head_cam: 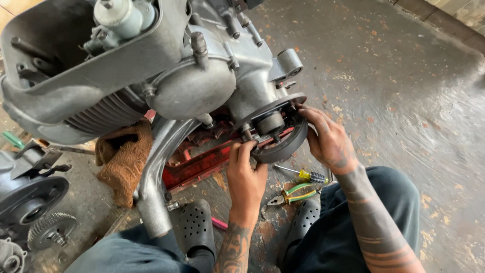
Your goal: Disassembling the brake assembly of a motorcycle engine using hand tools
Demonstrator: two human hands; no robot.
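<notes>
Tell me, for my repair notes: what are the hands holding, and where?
Both hands, left and right, grip the dark curved brake shoes on the grey metal engine, by their outer edges.

Your dull silver cast-metal engine casing (192, 86) fills ten to twelve o'clock. The round brake assembly (275, 134) you hold is dark grey. At six o'clock lie a yellow-and-black screwdriver (305, 175) and green-and-yellow pliers (293, 193). The rag (124, 159) at nine o'clock is rusty brown; the floor (404, 101) is grey, flecked orange.

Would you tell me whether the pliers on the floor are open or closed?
Open: the pliers lie flat on the floor with their green handles spread apart.
</notes>
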